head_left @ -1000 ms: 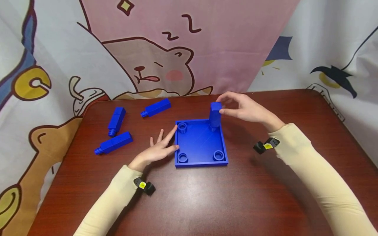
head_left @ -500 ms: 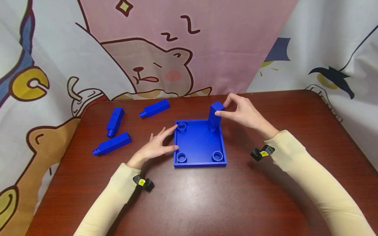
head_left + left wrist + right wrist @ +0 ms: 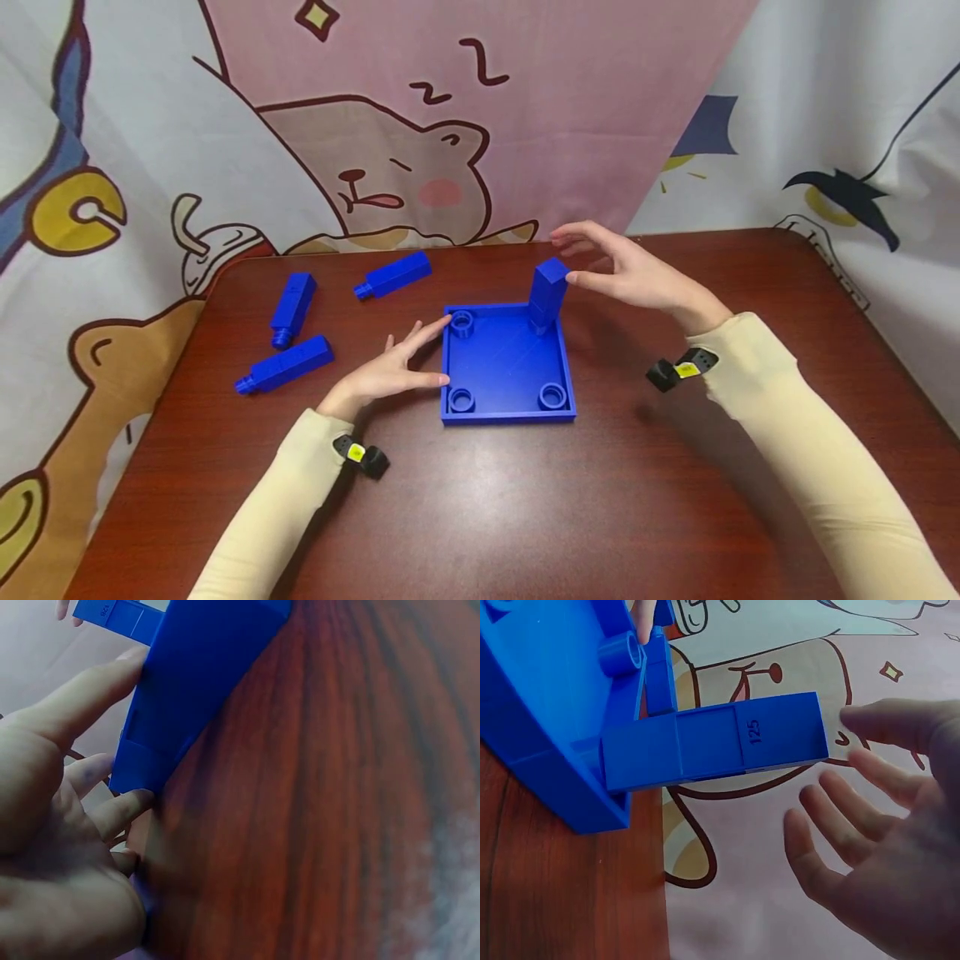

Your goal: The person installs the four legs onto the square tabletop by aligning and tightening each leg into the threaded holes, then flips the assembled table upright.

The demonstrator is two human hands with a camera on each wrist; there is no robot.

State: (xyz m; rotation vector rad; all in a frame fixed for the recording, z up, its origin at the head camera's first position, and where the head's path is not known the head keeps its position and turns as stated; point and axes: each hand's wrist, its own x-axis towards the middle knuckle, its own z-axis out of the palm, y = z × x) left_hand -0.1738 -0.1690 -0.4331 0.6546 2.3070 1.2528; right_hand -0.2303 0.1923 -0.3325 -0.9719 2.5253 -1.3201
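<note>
Touching blue tray [image 3: 506,362], left hand [image 3: 386,375] with fingers outstretched, right hand [image 3: 641,273] loosely spread just beside blue post [image 3: 548,292].

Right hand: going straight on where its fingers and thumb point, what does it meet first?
Probably the upright blue post, near its top: the thumb of the right hand points at it. The fingers might pass behind it; depth there is unclear.
</note>
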